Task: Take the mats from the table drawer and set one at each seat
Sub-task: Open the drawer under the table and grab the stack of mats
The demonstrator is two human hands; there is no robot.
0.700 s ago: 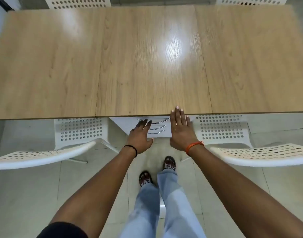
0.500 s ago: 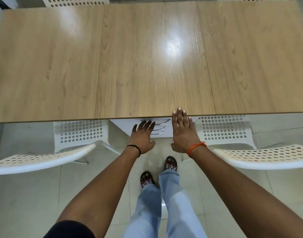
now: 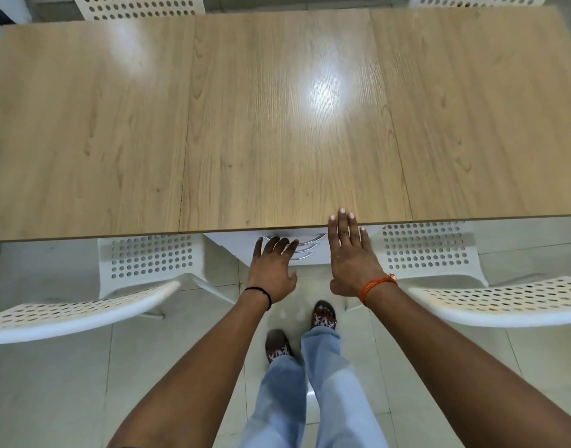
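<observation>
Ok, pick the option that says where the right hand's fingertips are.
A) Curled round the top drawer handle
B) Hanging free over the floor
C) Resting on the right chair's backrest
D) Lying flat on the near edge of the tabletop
D: the right hand lies with straight fingers, and its fingertips reach over the near edge of the tabletop, above the drawer handles.

This looks like a plain dining corner in a home or a small canteen. A long table (image 3: 277, 124) with a pale wood-grain top stands on a floor (image 3: 45, 399) of glossy light tiles, with white perforated plastic chairs (image 3: 84, 313) drawn up at the near and far sides. Under the table's near edge sits a white drawer unit (image 3: 313, 253) with curved metal handles.
</observation>
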